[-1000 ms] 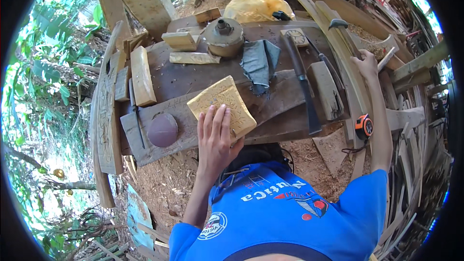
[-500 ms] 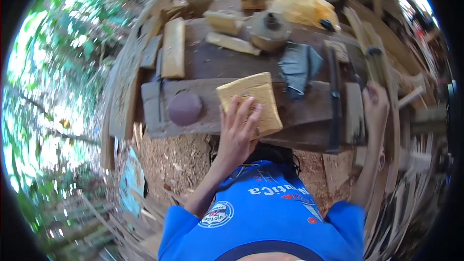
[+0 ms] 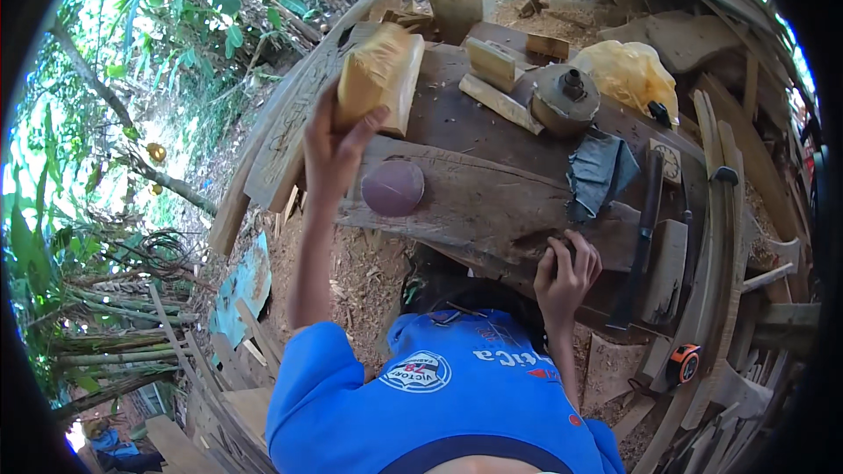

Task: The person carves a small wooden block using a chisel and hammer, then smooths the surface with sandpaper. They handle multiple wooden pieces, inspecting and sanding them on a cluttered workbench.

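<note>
My left hand [image 3: 338,140] grips a squarish, pale yellow block of wood [image 3: 373,79], raised and tilted at the bench's far left, in front of another wooden board [image 3: 406,88] of similar colour. Nearer to me, a round purple disc [image 3: 392,188] lies flat on the weathered plank [image 3: 474,197]. At the plank's front edge, my right hand [image 3: 569,272] has its fingers loosely bent and slightly apart, beside a dark hollow in the wood. I see nothing held in it. Beyond it lies a crumpled grey-blue cloth-like piece [image 3: 601,171].
A squat round container [image 3: 566,101] with a dark top stands farther back, near wooden offcuts [image 3: 500,104] and a yellowish plastic bag [image 3: 628,79]. A long dark-bladed tool [image 3: 639,254] lies at right. An orange-and-black tape measure [image 3: 682,364] sits by long boards.
My left hand has lifted the wooden block from the plank and carried it far left. My right hand has come from the bench's right side to its front edge. The view has shifted.
</note>
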